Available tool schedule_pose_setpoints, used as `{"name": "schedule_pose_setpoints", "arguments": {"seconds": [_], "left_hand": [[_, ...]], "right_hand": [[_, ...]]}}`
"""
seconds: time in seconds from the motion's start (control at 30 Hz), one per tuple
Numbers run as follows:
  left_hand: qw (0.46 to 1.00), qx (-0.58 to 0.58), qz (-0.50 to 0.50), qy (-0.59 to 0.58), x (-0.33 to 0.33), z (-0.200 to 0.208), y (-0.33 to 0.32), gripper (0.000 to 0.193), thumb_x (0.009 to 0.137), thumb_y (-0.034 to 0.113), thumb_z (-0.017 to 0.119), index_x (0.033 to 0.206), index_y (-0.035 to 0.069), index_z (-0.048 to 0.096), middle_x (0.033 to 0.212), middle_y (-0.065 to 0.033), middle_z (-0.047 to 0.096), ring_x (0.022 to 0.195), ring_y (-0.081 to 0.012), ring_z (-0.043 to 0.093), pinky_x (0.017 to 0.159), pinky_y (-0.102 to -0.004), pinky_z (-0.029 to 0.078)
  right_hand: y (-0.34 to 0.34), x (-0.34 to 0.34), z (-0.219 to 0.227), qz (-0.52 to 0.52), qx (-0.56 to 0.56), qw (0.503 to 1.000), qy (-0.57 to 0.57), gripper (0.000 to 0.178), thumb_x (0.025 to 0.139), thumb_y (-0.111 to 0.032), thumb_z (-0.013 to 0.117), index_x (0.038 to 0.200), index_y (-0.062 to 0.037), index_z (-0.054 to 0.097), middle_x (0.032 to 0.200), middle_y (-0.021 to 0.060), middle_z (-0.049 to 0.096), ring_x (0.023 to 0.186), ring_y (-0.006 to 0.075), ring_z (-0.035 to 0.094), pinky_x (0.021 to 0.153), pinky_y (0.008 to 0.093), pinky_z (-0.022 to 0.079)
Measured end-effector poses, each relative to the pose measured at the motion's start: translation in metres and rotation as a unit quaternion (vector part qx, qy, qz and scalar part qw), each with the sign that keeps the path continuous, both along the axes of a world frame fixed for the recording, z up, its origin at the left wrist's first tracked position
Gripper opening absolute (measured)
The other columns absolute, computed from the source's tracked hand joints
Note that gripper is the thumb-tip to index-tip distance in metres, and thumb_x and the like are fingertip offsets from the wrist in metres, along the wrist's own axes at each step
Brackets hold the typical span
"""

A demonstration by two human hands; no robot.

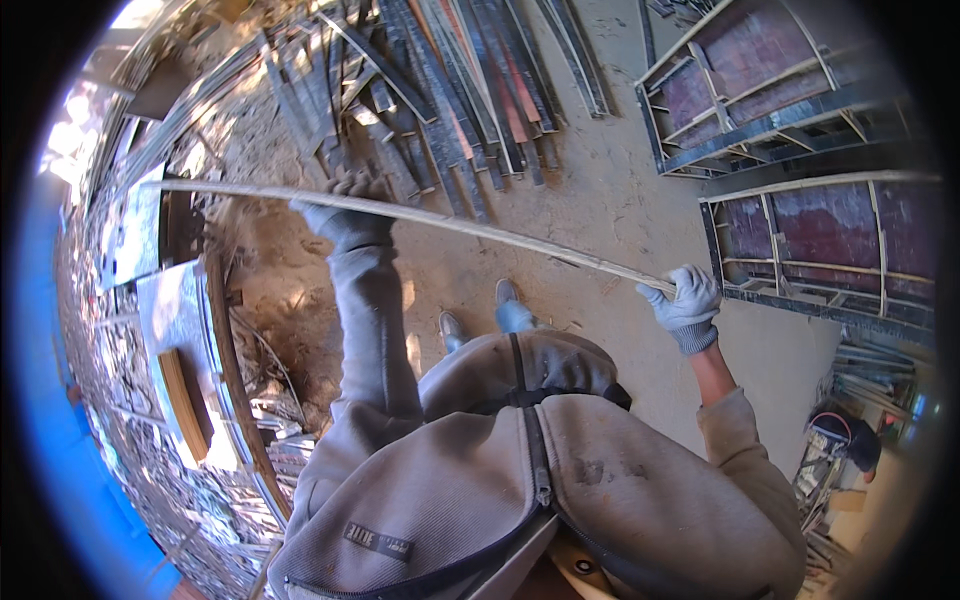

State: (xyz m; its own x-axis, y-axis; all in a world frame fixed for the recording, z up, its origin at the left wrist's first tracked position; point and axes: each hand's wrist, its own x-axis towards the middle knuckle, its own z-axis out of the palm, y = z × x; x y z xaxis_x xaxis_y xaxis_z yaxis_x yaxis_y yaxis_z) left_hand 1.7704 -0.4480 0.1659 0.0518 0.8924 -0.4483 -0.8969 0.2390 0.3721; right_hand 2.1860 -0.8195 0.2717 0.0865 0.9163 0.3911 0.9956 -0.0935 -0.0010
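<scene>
A long, thin wooden strip [480, 230] stretches across in front of me, slanting down from the far left to the right. Around its left part, some way in from the end, my gloved left hand [350, 208] is closed with the arm stretched out. My right hand [690, 303], in a pale grey knit glove, grips the strip's right end. Between the two hands the strip hangs free above the floor and bows slightly.
Loose dark and reddish boards [470, 80] lie piled ahead. Framed panels [820, 235] with wooden ribs rest at the right. On the left, shiny sheets [180, 310] and a wood block [180, 400] sit beside a long beam [232, 385]. Another person [850, 437] is at the lower right.
</scene>
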Motion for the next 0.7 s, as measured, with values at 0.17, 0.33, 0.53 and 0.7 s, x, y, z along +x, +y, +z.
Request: {"name": "schedule_pose_setpoints", "arguments": {"seconds": [0.17,0.33,0.53,0.7], "left_hand": [[0.999,-0.003,0.018,0.034,0.019,0.02,0.026,0.092,0.082,0.106,0.022,0.075,0.018,0.051,0.063,0.0043,0.05,0.053,-0.0204,0.046,0.052,-0.039,0.046],[0.999,0.014,0.022,-0.036,0.039,0.039,0.033,0.079,0.086,0.097,0.035,0.063,0.022,0.043,0.059,0.0024,0.049,0.051,-0.018,0.047,0.048,-0.0364,0.04],[0.981,0.087,0.005,0.171,0.125,0.047,0.033,0.084,0.097,0.084,0.042,0.133,0.009,0.059,0.122,-0.0125,0.063,0.116,-0.0259,0.062,0.098,-0.0384,0.053],[0.972,0.075,0.039,0.218,0.233,0.067,0.033,0.069,0.109,0.057,0.054,0.15,0.001,0.051,0.146,-0.0161,0.059,0.125,-0.0261,0.06,0.108,-0.0399,0.052]], "right_hand": [[0.018,0.024,0.024,0.031,-0.001,0.999,0.031,0.055,0.077,-0.06,0.089,0.076,-0.0155,0.057,0.073,0.0061,0.062,0.065,0.0316,0.065,0.063,0.0462,0.048],[0.018,0.044,0.02,0.014,0.007,0.999,0.03,0.058,0.077,-0.061,0.089,0.075,-0.0141,0.055,0.074,0.0096,0.061,0.065,0.0321,0.063,0.06,0.0466,0.048],[0.003,0.08,0.016,-0.004,0.008,0.993,0.115,0.059,0.085,-0.061,0.082,0.072,-0.011,0.054,0.063,0.0123,0.058,0.055,0.0364,0.06,0.051,0.0472,0.046],[-0.02,0.118,0.006,-0.062,-0.116,0.963,0.237,0.063,0.094,-0.059,0.076,0.067,-0.0064,0.055,0.055,0.0182,0.056,0.05,0.0391,0.058,0.05,0.0492,0.044]]}}
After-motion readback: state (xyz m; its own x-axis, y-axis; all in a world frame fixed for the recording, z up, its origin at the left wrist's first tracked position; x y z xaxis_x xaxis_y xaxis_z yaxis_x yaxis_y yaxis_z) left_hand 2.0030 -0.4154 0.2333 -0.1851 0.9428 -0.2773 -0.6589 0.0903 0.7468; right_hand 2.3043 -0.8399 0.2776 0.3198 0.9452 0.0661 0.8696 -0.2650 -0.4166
